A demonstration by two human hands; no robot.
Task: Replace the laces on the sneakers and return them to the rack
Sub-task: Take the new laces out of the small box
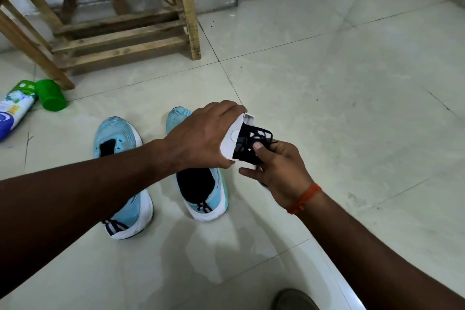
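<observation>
Two light-blue sneakers stand on the tiled floor with their toes pointing away, the left sneaker (118,148) and the right sneaker (203,191); no laces show on them, and my left forearm hides part of each. Above the right sneaker my left hand (203,138) grips a small white cardboard sleeve (232,141). A bundle of black laces (249,146) sticks out of the sleeve. My right hand (274,168) pinches the laces, thumb on top. The wooden shoe rack (120,15) stands at the upper left.
A spray can (15,111) lies on the floor at the far left next to its green cap (51,94), near the rack's leg. A wall and skirting run along the back. A dark shoe toe (294,299) shows at the bottom edge. Pale floor tiles (352,83) spread to the right.
</observation>
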